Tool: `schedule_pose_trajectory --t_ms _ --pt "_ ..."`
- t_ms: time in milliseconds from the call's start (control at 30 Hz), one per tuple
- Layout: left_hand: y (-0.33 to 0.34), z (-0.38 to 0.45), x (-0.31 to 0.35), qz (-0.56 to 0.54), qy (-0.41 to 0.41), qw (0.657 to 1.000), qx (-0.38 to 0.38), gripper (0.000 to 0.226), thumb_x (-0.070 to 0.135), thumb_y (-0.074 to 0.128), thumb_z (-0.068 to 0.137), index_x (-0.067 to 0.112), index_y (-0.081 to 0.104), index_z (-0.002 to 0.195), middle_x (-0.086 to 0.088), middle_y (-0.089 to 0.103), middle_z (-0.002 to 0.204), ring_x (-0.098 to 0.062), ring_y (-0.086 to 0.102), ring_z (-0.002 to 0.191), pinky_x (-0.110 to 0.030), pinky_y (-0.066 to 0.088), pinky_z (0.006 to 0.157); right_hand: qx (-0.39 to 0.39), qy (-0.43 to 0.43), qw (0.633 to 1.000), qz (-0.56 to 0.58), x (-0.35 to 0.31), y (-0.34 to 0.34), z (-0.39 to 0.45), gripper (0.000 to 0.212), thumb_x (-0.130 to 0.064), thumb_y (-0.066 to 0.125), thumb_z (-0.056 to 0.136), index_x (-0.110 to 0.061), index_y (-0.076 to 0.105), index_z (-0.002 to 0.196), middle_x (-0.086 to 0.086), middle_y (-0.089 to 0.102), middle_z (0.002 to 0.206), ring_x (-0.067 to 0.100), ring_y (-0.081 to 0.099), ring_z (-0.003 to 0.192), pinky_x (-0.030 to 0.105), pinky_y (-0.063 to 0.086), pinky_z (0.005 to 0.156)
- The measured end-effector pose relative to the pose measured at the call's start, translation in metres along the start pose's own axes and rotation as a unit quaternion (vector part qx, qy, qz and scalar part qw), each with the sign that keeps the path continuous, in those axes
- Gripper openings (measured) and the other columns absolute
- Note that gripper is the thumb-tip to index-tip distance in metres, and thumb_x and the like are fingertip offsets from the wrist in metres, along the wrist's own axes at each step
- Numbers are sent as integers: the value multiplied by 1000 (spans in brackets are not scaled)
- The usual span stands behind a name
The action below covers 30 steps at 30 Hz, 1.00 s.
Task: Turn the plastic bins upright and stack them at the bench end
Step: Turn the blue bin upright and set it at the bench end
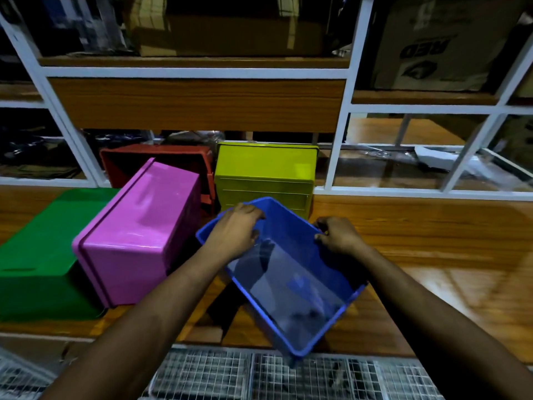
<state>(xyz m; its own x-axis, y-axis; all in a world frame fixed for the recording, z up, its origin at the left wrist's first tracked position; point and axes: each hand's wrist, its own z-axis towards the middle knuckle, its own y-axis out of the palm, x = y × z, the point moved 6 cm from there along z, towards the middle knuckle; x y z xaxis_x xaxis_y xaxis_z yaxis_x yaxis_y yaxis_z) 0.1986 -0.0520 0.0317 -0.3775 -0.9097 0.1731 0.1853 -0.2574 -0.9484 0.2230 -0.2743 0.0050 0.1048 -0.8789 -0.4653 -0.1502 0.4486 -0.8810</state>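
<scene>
A blue plastic bin (291,287) is held over the front of the wooden bench (432,241), its mouth facing up toward me and tilted. My left hand (233,232) grips its far left rim, fingers curled over the edge. At the far right rim, my right hand (337,235) grips the edge the same way. A pink bin (135,235) lies bottom up to the left. Beside it sits a green bin (43,255), also bottom up. A red bin (161,163) lies on its side at the back. A yellow-green bin (265,174) stands behind the blue one.
White-framed shelving (337,145) with wooden boards and cardboard boxes (438,47) rises behind the bench. A wire mesh rack (245,376) lies below the bench's front edge. Bare bench top stretches to the right of the bins.
</scene>
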Motion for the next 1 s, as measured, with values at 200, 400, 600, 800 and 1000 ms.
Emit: schedule_pose_trajectory --t_ms 200,400,600,800,1000 --pt "20 25 35 -9 40 995 -87 51 16 60 87 20 49 136 -4 50 143 -26 42 131 -41 39 106 -31 -46 998 -21 -24 7 6 29 -16 63 90 -27 69 117 1 70 116 20 64 102 37 52 88" --pt "29 25 38 28 -21 988 -151 27 31 52 95 26 60 120 -8 65 117 -27 60 104 -37 48 80 -38 -73 996 -18 -39 21 2 29 -18 60 91 -34 67 114 -5 70 113 16 62 103 36 52 91" --pt "26 21 29 35 -42 989 -134 19 35 53 95 26 64 108 -4 67 104 -23 59 93 -33 44 71 38 -81 994 -67 -43 10 -1 31 -15 61 90 -31 67 116 -2 67 119 20 59 113 44 43 101" --pt "22 12 4 19 -85 988 -131 26 31 52 90 22 66 110 -9 69 110 -30 63 99 -37 54 79 154 -59 979 -122 -30 -17 -22 42 -24 58 85 -25 55 127 6 52 125 28 44 122 46 38 98" --pt "21 -7 -13 -124 -151 972 -129 22 16 59 87 6 64 105 -16 69 93 -31 64 91 -28 35 61 181 102 976 -62 24 -13 -49 58 -39 60 84 -14 44 134 14 44 132 33 43 123 46 44 95"
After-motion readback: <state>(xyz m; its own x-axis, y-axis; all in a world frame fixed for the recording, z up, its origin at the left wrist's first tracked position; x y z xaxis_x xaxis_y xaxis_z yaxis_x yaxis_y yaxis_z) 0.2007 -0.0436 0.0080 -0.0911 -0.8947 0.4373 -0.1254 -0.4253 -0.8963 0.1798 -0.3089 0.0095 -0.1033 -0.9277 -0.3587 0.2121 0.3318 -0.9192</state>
